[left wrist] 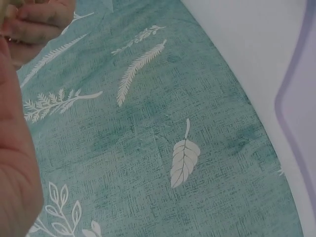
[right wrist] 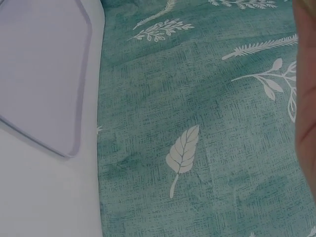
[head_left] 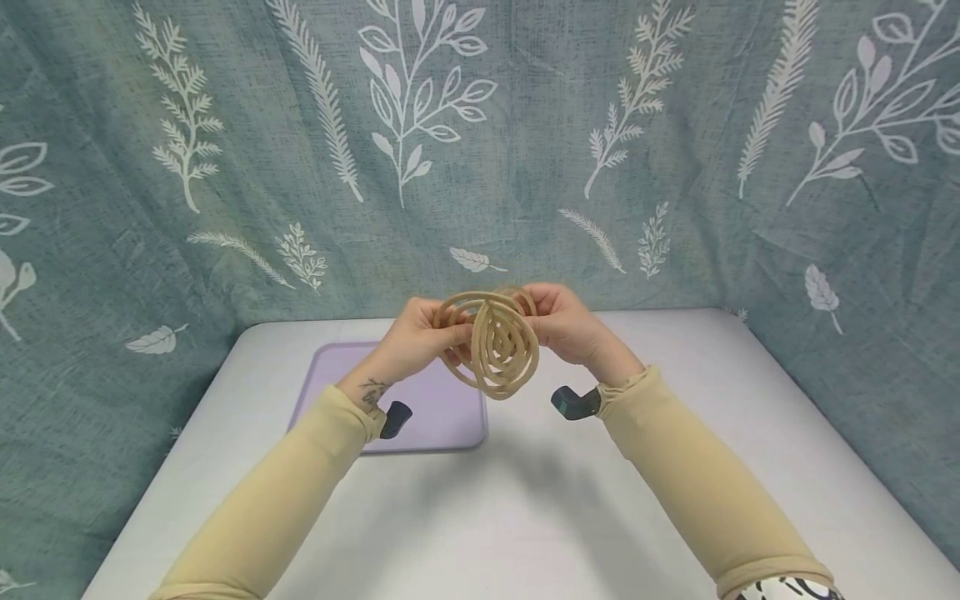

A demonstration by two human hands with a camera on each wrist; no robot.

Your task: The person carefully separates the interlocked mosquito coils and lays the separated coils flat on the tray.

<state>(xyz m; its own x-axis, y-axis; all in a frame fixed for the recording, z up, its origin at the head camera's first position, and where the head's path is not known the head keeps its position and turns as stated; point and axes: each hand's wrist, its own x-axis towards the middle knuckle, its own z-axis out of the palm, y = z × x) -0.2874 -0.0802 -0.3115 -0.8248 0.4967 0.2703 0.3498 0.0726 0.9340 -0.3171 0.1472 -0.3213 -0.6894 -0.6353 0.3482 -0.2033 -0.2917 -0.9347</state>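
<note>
A tan object made of nested rings (head_left: 504, 350) is held up above the table by both hands in the head view. My left hand (head_left: 408, 337) pinches its left side, thumb in front and the other fingers partly hidden behind the rings. On the upper right side, my right hand (head_left: 566, 323) grips the rim between thumb and fingers. In the left wrist view, the left hand (left wrist: 17, 168) fills the left edge, and only a sliver of the tan object shows in the top corner. The right wrist view catches just the edge of the right hand (right wrist: 307, 113).
A pale purple tray (head_left: 427, 408) lies flat on the white table (head_left: 637, 500), left of centre and below the held object. Behind the table hangs a green curtain (head_left: 525, 167) with white leaf prints. Dark wrist devices (head_left: 573, 403) stick out inward from the cuffs.
</note>
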